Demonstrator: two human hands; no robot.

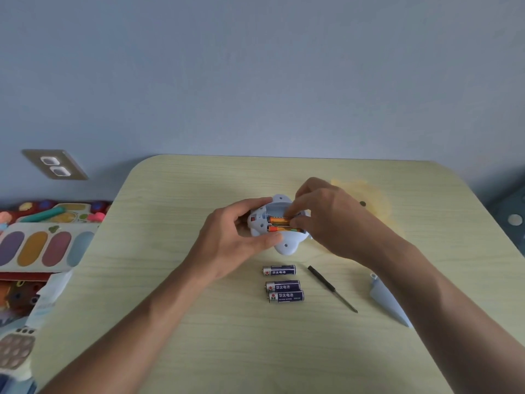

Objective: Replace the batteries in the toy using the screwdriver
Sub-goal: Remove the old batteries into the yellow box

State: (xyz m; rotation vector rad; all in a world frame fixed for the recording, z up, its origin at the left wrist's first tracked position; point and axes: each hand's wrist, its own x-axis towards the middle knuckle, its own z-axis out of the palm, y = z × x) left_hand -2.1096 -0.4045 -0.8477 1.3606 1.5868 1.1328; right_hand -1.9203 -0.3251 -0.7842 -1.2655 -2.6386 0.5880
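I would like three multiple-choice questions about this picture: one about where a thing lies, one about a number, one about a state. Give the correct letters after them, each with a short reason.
1. Where does the screwdriver lie?
A. on the table, right of the blue batteries
B. in the right hand
C. inside the toy

2. How many blue batteries lie loose on the table?
A. one
B. three
C. five

3. In what state is the battery compartment of the toy?
A. closed with its cover
B. open and empty
C. open, with orange batteries in it

Answers:
1 A: it rests on the table, untouched, beside the batteries.
2 B: three lie below the toy.
3 C: orange batteries show in the opening, where the right hand reaches while the left hand holds the toy.
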